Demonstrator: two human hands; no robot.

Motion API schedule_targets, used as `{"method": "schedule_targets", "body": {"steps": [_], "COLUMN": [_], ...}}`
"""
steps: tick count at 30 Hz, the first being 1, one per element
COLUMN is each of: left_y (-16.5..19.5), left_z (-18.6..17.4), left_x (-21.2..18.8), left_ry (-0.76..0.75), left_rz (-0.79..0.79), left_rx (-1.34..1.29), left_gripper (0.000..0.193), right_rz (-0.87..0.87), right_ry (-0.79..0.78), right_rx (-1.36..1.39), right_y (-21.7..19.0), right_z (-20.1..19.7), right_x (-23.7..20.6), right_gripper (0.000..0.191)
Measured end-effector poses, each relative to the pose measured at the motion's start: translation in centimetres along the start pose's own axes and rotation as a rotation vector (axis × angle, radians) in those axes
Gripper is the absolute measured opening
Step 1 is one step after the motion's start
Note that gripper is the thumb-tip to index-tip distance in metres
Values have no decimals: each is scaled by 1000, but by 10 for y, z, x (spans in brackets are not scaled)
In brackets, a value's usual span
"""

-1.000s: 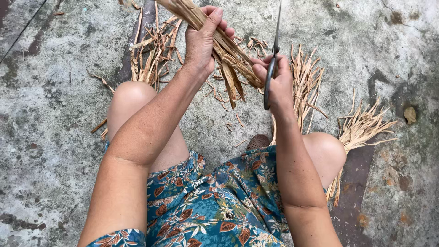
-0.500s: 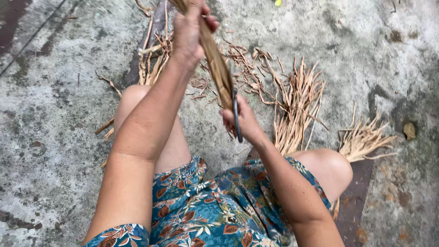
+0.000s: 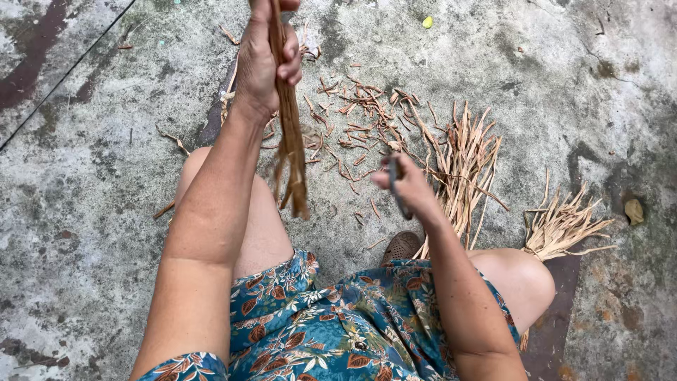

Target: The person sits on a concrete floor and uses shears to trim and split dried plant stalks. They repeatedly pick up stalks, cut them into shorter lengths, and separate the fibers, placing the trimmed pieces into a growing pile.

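Dry clippings [image 3: 356, 130] littered the concrete floor [image 3: 84, 197] ahead of the knees, with two fanned bundles of split strips [image 3: 462, 166] to the right. The left hand [image 3: 262, 60] was clamped on a strip bundle [image 3: 290, 141] hanging near vertical, frayed end down. The right hand [image 3: 407, 187] was closed on a knife [image 3: 396, 190], blade down, just right of it.

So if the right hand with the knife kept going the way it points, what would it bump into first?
The right hand points its knife up and left. Likely it would first meet the hanging bundle of dry strips held by the left hand, though depth is hard to judge.
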State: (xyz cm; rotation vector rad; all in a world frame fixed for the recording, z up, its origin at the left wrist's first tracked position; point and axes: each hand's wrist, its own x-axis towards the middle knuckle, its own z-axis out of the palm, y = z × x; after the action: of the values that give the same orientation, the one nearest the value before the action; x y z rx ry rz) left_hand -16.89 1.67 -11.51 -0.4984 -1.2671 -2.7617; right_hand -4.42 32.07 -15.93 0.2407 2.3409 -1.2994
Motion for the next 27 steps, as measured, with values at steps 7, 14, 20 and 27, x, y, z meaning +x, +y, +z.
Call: {"method": "schedule_targets", "body": {"steps": [7, 14, 20, 27], "left_y": [-6, -16, -26, -36], "left_z": [24, 50, 56, 66], "left_x": [-20, -32, -43, -49], "left_ry": [-58, -95, -71, -73], "left_rz": [-105, -199, -293, -344], "left_rx": [-60, -61, 50, 54], "left_gripper": [37, 28, 26, 28], "right_rz": [-199, -484, -534, -533], "right_ry": [292, 191, 184, 221], "right_rx": [135, 59, 97, 130], "right_y": [-8, -21, -26, -28], "right_z": [-34, -23, -26, -29], "right_x": [-19, -38, -45, -43], "right_gripper": [61, 69, 69, 67]}}
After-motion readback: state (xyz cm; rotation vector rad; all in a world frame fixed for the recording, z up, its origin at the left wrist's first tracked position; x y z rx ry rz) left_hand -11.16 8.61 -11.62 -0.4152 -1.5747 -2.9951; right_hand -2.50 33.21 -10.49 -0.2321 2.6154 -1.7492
